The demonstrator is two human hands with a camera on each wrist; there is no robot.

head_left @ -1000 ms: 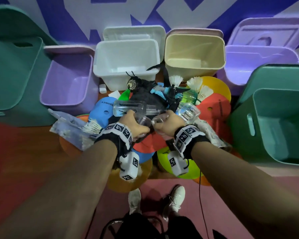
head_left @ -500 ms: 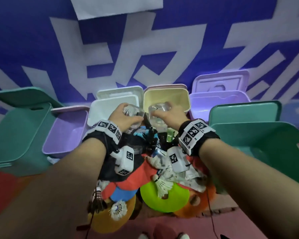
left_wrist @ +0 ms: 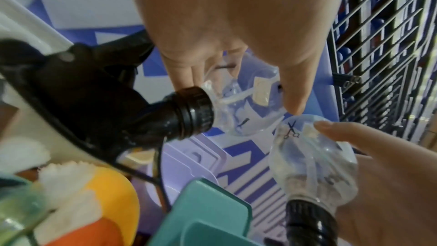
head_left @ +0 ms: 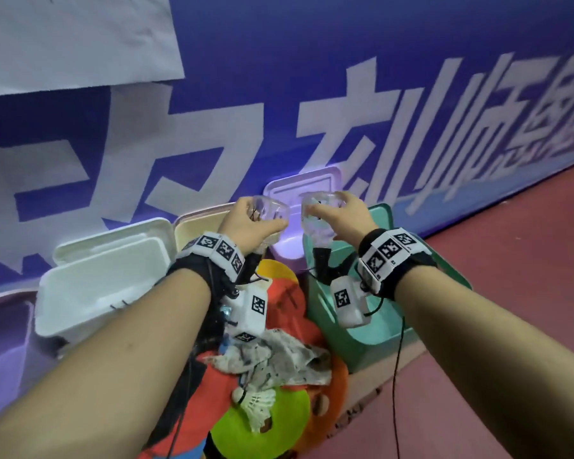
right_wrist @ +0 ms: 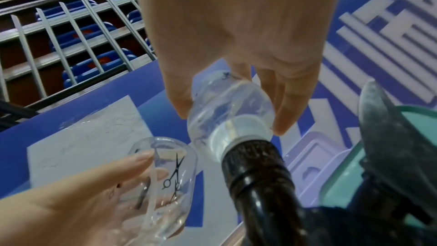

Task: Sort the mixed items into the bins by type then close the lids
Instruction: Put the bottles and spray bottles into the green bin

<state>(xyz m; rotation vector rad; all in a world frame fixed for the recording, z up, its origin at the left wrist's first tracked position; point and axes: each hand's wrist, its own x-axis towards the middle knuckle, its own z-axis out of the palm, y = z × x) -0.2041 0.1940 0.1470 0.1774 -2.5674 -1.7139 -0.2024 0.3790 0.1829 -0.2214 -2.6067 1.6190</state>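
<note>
Spray bottles, two clear ones, are up in the air in the head view: left hand (head_left: 246,223) wrapped round one spray bottle (head_left: 269,212), right hand (head_left: 340,218) round the other spray bottle (head_left: 315,215), both over the far lilac bin (head_left: 287,250), with the green bin (head_left: 371,339) just right of it. Left wrist view shows fingers (left_wrist: 293,81) curled on the body, black trigger head (left_wrist: 106,89) hanging down. Right wrist view, same grip, so I'd lower both well inside before letting go, or the heavy heads may catch the rim.

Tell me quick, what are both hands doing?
Left hand: holding a clear spray bottle.
Right hand: holding another clear spray bottle.
</note>
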